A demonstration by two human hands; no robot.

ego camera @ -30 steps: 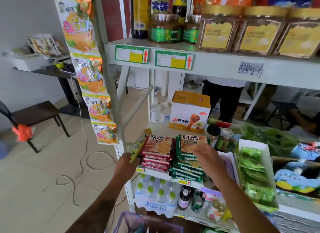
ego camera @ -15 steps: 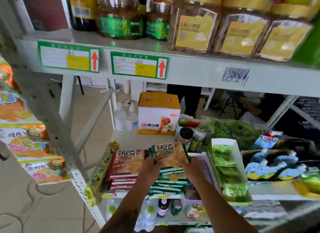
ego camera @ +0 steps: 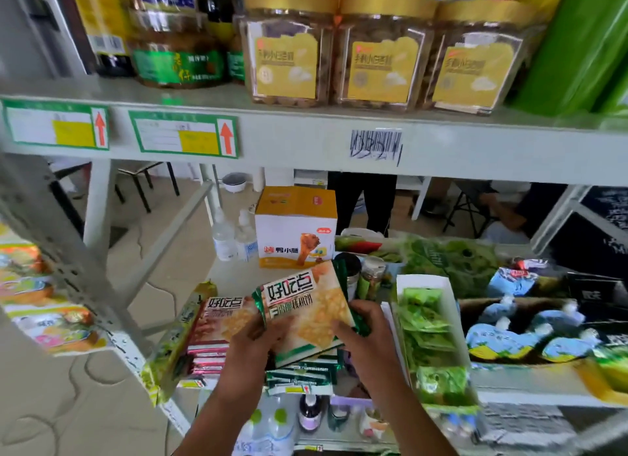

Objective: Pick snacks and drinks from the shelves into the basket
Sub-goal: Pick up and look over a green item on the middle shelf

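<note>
Above the stack, both hands point(ego camera: 253, 348) grip cracker packet point(ego camera: 306, 306) edges.

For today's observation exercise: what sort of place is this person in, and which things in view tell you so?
Most likely a small shop or a mock-up of one: price tags on the shelf edge, identical snack jars in a row, and stacked green biscuit packs.

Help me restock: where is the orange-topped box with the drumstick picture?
In the head view, the box stands at the back of the middle shelf, centre-left, right of two clear bottles.
</note>
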